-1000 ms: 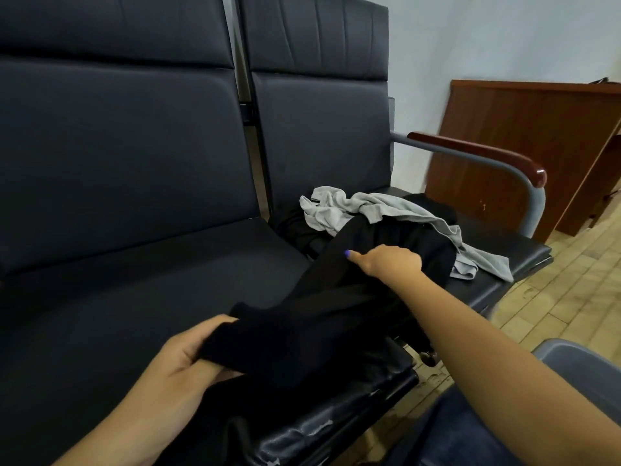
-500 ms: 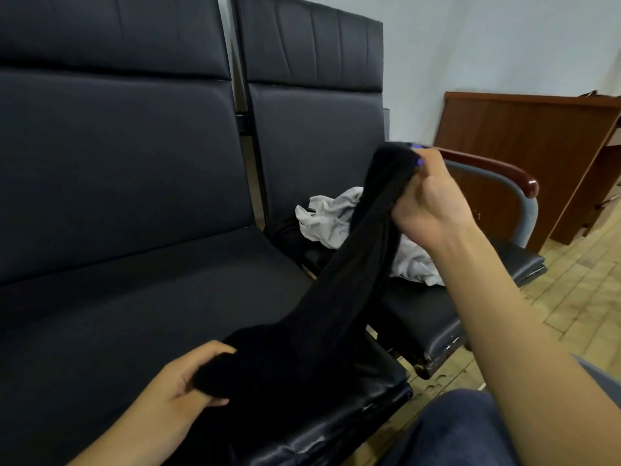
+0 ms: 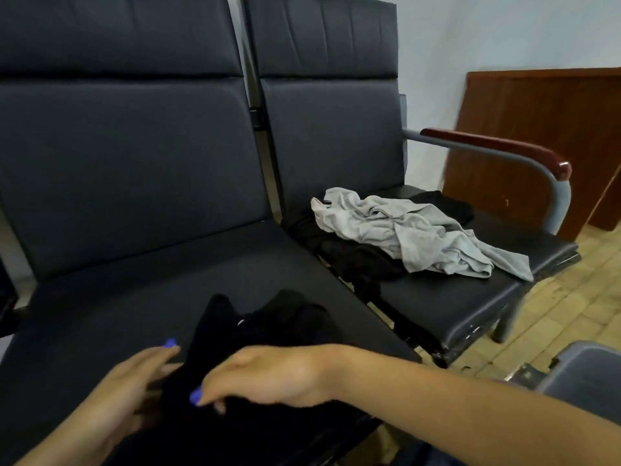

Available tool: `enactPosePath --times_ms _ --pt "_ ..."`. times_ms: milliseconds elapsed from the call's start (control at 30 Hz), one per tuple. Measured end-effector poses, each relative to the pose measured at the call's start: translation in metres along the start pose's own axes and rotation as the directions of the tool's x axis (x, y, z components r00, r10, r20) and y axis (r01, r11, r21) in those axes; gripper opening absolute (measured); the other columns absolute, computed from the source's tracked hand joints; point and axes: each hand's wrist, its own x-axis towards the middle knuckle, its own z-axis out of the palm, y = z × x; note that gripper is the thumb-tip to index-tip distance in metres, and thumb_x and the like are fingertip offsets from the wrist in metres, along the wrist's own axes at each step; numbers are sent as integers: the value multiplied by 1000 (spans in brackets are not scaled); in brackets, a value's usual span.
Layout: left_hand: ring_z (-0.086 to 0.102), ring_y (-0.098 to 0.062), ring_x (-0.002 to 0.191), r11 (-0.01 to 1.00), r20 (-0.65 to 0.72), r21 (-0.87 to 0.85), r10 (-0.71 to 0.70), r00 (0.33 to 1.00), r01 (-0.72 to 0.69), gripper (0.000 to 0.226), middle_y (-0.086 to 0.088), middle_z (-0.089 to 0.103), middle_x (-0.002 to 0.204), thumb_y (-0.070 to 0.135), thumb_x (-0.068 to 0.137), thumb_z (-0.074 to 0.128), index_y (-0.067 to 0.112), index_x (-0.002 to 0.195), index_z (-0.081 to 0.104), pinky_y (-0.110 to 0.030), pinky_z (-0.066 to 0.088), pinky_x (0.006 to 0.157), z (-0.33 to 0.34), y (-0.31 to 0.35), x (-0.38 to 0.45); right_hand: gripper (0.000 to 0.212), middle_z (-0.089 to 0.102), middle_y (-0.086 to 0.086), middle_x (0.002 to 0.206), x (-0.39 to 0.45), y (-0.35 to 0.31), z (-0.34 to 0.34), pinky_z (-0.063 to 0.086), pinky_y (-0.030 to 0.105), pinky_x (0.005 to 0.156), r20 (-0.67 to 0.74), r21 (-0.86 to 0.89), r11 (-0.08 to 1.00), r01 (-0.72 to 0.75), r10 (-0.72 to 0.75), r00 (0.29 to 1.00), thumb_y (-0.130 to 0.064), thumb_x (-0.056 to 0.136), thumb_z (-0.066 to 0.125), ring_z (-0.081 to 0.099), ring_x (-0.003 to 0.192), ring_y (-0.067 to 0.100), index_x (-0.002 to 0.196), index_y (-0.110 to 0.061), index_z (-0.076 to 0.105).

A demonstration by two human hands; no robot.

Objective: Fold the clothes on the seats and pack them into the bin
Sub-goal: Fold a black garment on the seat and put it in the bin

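Two hands (image 3: pixel 141 381) (image 3: pixel 268 375) on one black garment (image 3: pixel 268 331)

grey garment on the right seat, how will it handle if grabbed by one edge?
The grey garment lies crumpled in soft folds, so it is probably floppy and would drape and stretch out, not lift as one piece. It looks thin, so likely light. It overlaps dark clothes beneath, which may drag along.

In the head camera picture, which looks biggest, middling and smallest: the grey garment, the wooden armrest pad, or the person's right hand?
1. Grey garment, spread across the right seat.
2 and 3. Unsure: the armrest pad and right hand look similar, and the hand's nearness to the camera enlarges it.
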Motion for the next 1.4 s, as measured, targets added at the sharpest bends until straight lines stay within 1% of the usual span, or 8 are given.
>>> enactPosePath --times_ms 200,500,667,833,1067,1167,1300,1400 --pt "59 -20 81 943 124 331 -3 992 -38 85 -9 51 123 9 75 78 17 144 30 -27 46 49 -5 -22 0 28 64 15 112 -21 -26 -8 44 14 86 146 -421 898 125 -69 987 -12 95 55 60 96 15 119 3 58" --pt "48 -9 72 856 269 478 73 960 -199 18 9 52 72 13 62 64 30 65 66 -13 39 65 -17 -15 -9 71 30 8 150 4 35 -84 28 36 112 -302 -702 620 -351 186 935 -35 94 54 28 139 30 152 -30 14" --pt "34 -7 112 729 297 585 216 930 -356 21 30 39 122 43 46 61 42 65 51 -23 22 94 -21 -13 -12 67 48 4 133 5 30 -69 41 29 103 -144 -530 803 -272 231 962 -17 89 63 49 124 20 147 -20 30" --pt "66 -6 81 896 351 285 235 906 -342 45 -2 72 97 47 55 82 19 78 56 -17 50 74 -27 -14 -16 58 49 -6 90 0 17 -34 50 20 57 143 -554 804 -216 347 927 -18 89 64 56 64 6 141 -21 39" --pt "61 -9 100 749 132 574 312 941 -329 18 8 67 103 21 96 52 38 98 58 -24 45 92 -25 -28 1 18 55 4 77 26 24 -35 43 20 39 81 -519 814 -261 351 933 -34 94 52 55 44 12 108 -24 50" --pt "56 -11 103 631 -4 745 329 944 -217 22 1 56 108 19 90 63 24 112 61 -18 38 90 -28 -31 16 37 59 5 71 38 24 -46 46 24 44 -78 -530 777 -340 354 932 -42 97 46 55 49 16 118 -13 50" --pt "48 -12 102 518 27 835 296 955 -184 46 11 46 95 44 82 67 23 123 57 -19 36 92 -12 -35 20 64 58 6 101 55 36 -44 38 27 51 -315 -826 414 -383 224 922 -50 94 47 42 53 16 140 -10 26" --pt "34 -13 100 477 83 859 228 970 -186 26 15 37 87 49 86 59 30 103 55 -25 36 93 1 -33 18 53 55 3 98 69 38 -44 44 29 50 -261 -798 474 -372 285 922 -40 94 51 58 66 22 136 -12 33"
